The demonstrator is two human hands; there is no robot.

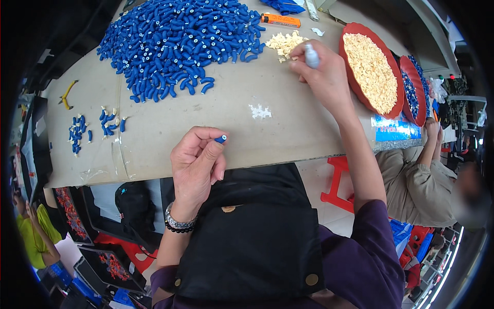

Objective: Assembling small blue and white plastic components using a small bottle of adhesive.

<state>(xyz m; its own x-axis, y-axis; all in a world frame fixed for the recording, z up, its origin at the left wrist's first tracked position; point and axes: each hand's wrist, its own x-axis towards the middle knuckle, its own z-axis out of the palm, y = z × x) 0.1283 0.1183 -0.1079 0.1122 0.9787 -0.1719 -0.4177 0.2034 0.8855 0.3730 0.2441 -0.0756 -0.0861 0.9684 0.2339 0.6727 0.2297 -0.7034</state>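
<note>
My left hand [195, 157] is above the table's near edge, pinching a short blue curved piece [222, 139] with a pale end between thumb and forefinger. My right hand [329, 74] is wrapped round a small white squeeze bottle [312, 56]. Its thumb and forefinger reach the edge of a small heap of cream-coloured bits [283, 44]; whether they pinch one is too small to tell. Farther left lies a large pile of similar blue pieces [175, 46]. Two small groups of blue pieces with cream ends [77, 129] rest at the table's left.
A red scalloped tray [398, 85] full of cream bits stands at the right, beside another red tray [421, 95] with blue pieces. A yellow-handled tool [66, 95] lies far left; an orange box [280, 20] sits at the back. A co-worker's hand [432, 126] is at the right.
</note>
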